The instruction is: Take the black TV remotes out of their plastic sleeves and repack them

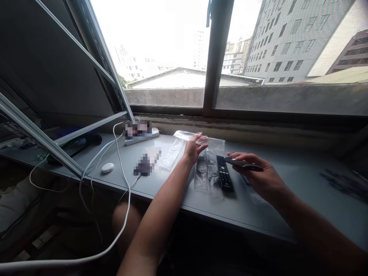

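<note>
I sit at a grey table under a window. My right hand is closed round a slim black remote, held just above the tabletop. A second black remote with rows of buttons lies bare on the table, just left of that hand. To its left lies another remote inside a clear plastic bag. My left hand hovers over the far end of the bagged remotes, fingers loosely spread, touching or just above the clear plastic. A further clear bag lies to the left.
A white power strip sits by the window sill, with white cables trailing off the table's front edge. A small white oval device and a blurred dark item lie at the left. Dark objects rest at the far right.
</note>
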A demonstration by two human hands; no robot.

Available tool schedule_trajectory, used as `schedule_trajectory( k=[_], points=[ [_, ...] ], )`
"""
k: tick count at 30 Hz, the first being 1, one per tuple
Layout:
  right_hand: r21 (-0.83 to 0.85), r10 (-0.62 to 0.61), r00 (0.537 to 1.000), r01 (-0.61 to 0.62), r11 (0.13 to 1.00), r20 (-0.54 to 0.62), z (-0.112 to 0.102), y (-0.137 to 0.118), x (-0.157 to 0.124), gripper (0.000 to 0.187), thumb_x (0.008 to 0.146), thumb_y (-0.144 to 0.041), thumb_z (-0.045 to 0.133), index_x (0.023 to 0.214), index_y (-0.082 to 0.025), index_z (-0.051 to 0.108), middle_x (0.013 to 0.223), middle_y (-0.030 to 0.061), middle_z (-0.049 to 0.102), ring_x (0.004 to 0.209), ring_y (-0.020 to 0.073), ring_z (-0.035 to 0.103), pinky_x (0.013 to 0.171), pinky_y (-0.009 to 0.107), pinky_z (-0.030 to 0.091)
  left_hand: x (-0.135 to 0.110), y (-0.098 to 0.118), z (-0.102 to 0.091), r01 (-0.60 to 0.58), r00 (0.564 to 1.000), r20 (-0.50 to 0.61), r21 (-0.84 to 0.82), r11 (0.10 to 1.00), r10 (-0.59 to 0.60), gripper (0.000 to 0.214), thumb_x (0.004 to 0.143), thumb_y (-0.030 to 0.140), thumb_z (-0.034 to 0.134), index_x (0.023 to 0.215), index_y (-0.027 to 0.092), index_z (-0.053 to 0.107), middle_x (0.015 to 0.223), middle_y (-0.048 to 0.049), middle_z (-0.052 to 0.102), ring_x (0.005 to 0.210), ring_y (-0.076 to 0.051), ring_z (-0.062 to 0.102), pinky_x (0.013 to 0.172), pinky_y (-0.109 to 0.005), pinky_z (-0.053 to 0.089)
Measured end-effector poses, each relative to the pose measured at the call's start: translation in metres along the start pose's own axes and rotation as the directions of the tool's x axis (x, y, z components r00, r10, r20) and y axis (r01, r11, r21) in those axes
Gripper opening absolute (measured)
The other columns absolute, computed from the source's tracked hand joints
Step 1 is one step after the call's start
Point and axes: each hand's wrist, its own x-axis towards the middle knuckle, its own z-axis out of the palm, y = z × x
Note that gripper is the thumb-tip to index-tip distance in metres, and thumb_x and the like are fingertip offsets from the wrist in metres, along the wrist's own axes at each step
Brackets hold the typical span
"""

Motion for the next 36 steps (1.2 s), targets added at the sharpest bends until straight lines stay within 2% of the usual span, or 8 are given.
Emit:
schedule_trajectory(
  k=[6,11,16,20,23,27,30,36],
  points=[
    [0.008,0.095,0.995,-0.095,0.995,-0.015,0.002,-0.003,-0.001,0.037,0.078,-0.052,0.105,0.103,-0.029,0.090,0.127,0.0087,0.086,0.132,0.0348,0.074,0.125,0.052,0.052,0.001,0.000,0.000,0.001,1.000,0.004,-0.002,1.000,-0.001,0.026,0.099,0.025,0.074,0.124,0.016,0.073,0.117,-0.0127,0.080,0.097,-0.019,0.077,0.073,-0.024,0.062],
    [0.143,0.193,0.981,-0.192,0.971,0.004,0.004,-0.005,0.001,0.048,0.072,-0.052,0.109,0.111,-0.030,0.091,0.120,0.0066,0.087,0.121,0.0301,0.079,0.119,0.046,0.057,0.000,0.001,0.001,-0.002,1.000,-0.011,-0.021,1.000,0.002,0.026,0.098,0.024,0.075,0.123,0.016,0.073,0.114,-0.0118,0.080,0.099,-0.018,0.077,0.075,-0.023,0.062],
    [0.226,0.241,0.970,-0.245,0.943,0.042,0.002,-0.005,0.001,0.048,0.078,-0.053,0.105,0.116,-0.030,0.089,0.113,0.0065,0.087,0.105,0.0243,0.081,0.100,0.037,0.066,0.001,0.002,0.002,-0.013,0.999,-0.030,-0.048,0.999,0.012,0.029,0.098,0.020,0.076,0.126,0.015,0.073,0.112,-0.0115,0.081,0.094,-0.017,0.078,0.074,-0.023,0.063],
    [0.289,0.322,0.946,-0.302,0.908,-0.024,0.000,-0.008,0.001,0.055,0.075,-0.048,0.108,0.123,-0.031,0.089,0.097,0.0026,0.084,0.080,0.0154,0.076,0.075,0.024,0.065,0.002,0.002,0.000,-0.035,0.999,-0.002,-0.044,0.998,0.035,0.028,0.098,0.016,0.075,0.126,0.014,0.075,0.117,-0.0124,0.083,0.093,-0.017,0.079,0.075,-0.023,0.065],
    [0.326,0.334,0.938,-0.289,0.900,-0.091,-0.003,-0.010,0.003,0.064,0.068,-0.043,0.112,0.126,-0.031,0.088,0.091,0.0003,0.081,0.075,0.0135,0.074,0.070,0.022,0.066,0.003,0.003,-0.002,-0.061,0.998,0.012,-0.041,0.997,0.061,0.026,0.100,0.013,0.073,0.126,0.015,0.076,0.119,-0.0116,0.084,0.091,-0.015,0.079,0.076,-0.022,0.066],
    [0.391,0.290,0.934,-0.191,0.900,-0.211,-0.011,-0.010,0.009,0.054,0.063,-0.036,0.114,0.110,-0.029,0.088,0.089,-0.0003,0.077,0.073,0.0134,0.071,0.054,0.018,0.058,0.003,0.005,-0.002,-0.075,0.997,-0.025,-0.075,0.994,0.074,0.028,0.101,0.014,0.073,0.129,0.016,0.074,0.124,-0.0125,0.084,0.090,-0.014,0.079,0.077,-0.021,0.066],
    [0.423,0.275,0.910,-0.127,0.897,-0.311,-0.018,-0.007,0.013,0.049,0.063,-0.031,0.113,0.104,-0.025,0.087,0.090,-0.0006,0.075,0.072,0.0121,0.069,0.049,0.018,0.054,0.003,0.006,-0.001,-0.080,0.996,-0.058,-0.111,0.991,0.074,0.031,0.101,0.014,0.072,0.132,0.017,0.070,0.125,-0.0133,0.085,0.090,-0.014,0.080,0.077,-0.020,0.066],
    [0.431,0.306,0.885,-0.137,0.892,-0.352,-0.024,-0.007,0.013,0.041,0.070,-0.031,0.108,0.104,-0.024,0.086,0.091,0.0002,0.072,0.071,0.0127,0.068,0.049,0.020,0.056,0.001,0.008,-0.001,-0.089,0.995,-0.047,-0.133,0.987,0.084,0.037,0.101,0.015,0.072,0.137,0.017,0.067,0.124,-0.0129,0.085,0.089,-0.014,0.080,0.074,-0.019,0.066]
  ],
)
